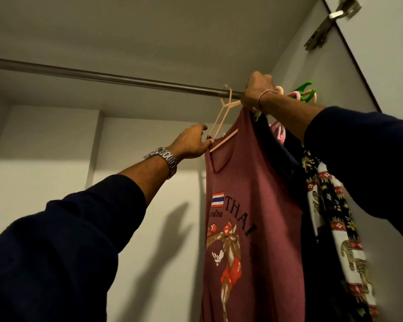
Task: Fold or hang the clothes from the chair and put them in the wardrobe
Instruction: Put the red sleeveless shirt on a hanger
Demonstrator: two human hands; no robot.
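Inside the wardrobe (56, 140), a metal rail (102, 76) runs across under the top panel. The right hand (257, 91) is raised to the rail with its fingers (260, 77) curled at the rail, where the hanger tops bunch; whether they clasp the rail or a hook there cannot be told. A string bracelet circles that wrist.

The left hand (192, 141) reaches up lower down, its fingers (207, 142) pressed together and pinching the left end of a pale hanger (221, 138) along with the strap of the tank top (249, 228). The maroon tank top, printed with a flag and boxers, hangs from that hanger just right of the left fingers and below the right ones. A second pale hanger (227, 98) hooks the rail just left of the right fingers.

Right of the right fingers, green and pink hangers (301, 91) crowd the rail's end. Beneath them hang a dark garment (286, 163) and an elephant-print cloth (335, 217), pressed against the tank top. A door hinge (330, 22) sits above.
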